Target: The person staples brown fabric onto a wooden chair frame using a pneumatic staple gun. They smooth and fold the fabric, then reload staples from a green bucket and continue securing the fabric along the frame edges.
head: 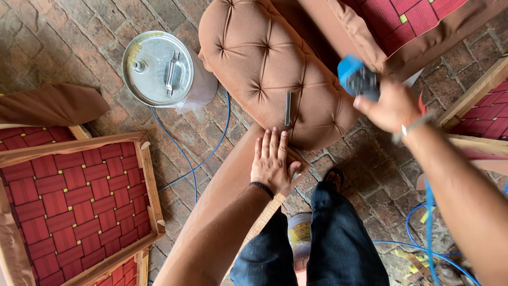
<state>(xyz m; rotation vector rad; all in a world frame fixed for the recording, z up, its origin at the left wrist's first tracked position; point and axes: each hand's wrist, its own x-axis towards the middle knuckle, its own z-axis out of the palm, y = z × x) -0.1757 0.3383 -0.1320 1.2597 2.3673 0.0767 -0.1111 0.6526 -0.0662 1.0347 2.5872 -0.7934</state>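
My left hand [271,161] lies flat, fingers together, pressing brown fabric [222,196] against a wooden piece just below a tufted brown cushion [270,69]. A thin metal strip [288,108] rests on the cushion right above my fingertips. My right hand [389,106] is raised to the right of the cushion and grips a blue and black power tool [359,78], blurred by motion. A blue hose [429,228] runs down along my right forearm.
A round metal can [157,68] with a handle stands on the brick floor, upper left. A wooden frame with red webbing [69,201] lies at left, another at right [484,114]. A blue hose [185,156] crosses the bricks. My legs in jeans [328,238] are below.
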